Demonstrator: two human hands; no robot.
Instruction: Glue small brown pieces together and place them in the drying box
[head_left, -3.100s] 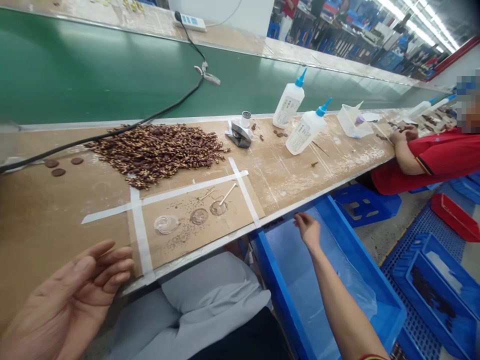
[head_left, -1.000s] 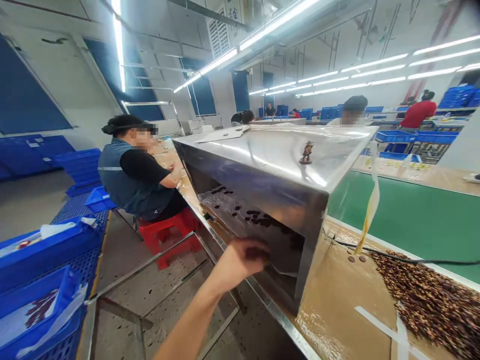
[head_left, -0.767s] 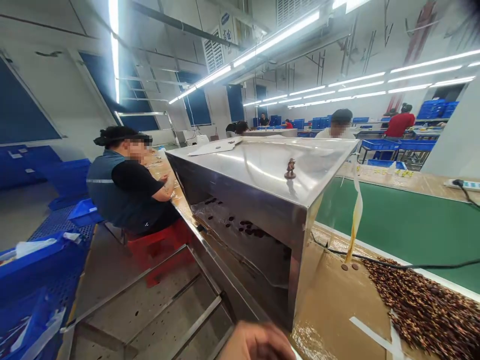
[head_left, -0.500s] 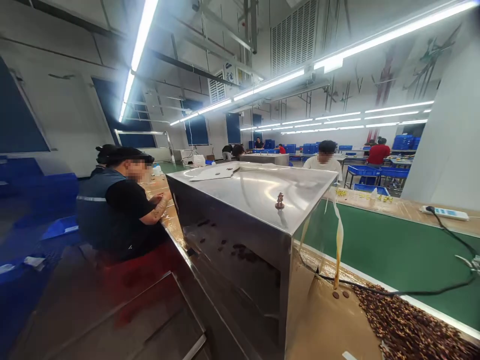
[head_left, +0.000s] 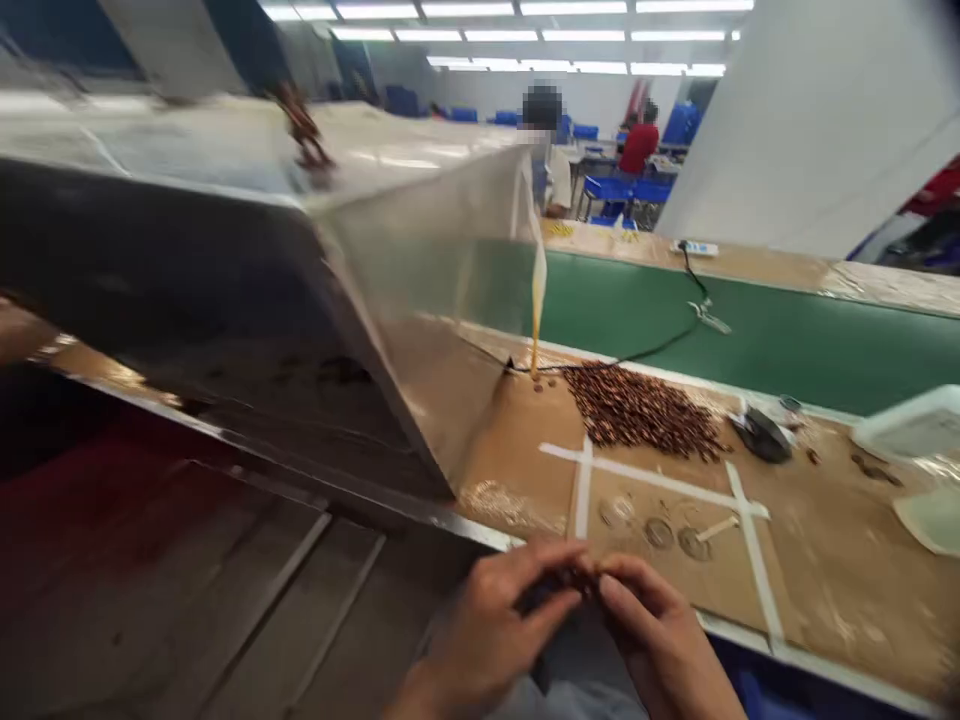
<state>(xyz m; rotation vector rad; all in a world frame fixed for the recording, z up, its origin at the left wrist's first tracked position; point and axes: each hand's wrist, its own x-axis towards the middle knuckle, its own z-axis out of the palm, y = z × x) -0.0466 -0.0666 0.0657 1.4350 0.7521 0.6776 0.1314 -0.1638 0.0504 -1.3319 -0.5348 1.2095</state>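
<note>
My left hand (head_left: 499, 615) and my right hand (head_left: 664, 630) meet at the front edge of the bench. Both are closed, with fingertips pinching a small dark-brown piece (head_left: 579, 578) between them. Fingers cover most of it, so its exact kind does not show. Beyond the hands, a cardboard-coloured work area (head_left: 637, 500) is marked off with white tape (head_left: 660, 478). Several small round discs (head_left: 658, 532) and a pale stick (head_left: 718, 529) lie inside it. A heap of small brown pieces (head_left: 637, 405) spreads behind the tape.
A large metal box (head_left: 405, 300) stands on the left, with a small brown figurine (head_left: 304, 130) on top. A black cable (head_left: 652, 350) crosses the green belt (head_left: 787, 320). To the right lie a dark object (head_left: 763, 435) and a whitish tray (head_left: 911, 425). People sit or stand farther back.
The view has swung down and to the right. Both my hands and the taped work area have come into sight, while the metal box has shifted left in the picture.
</note>
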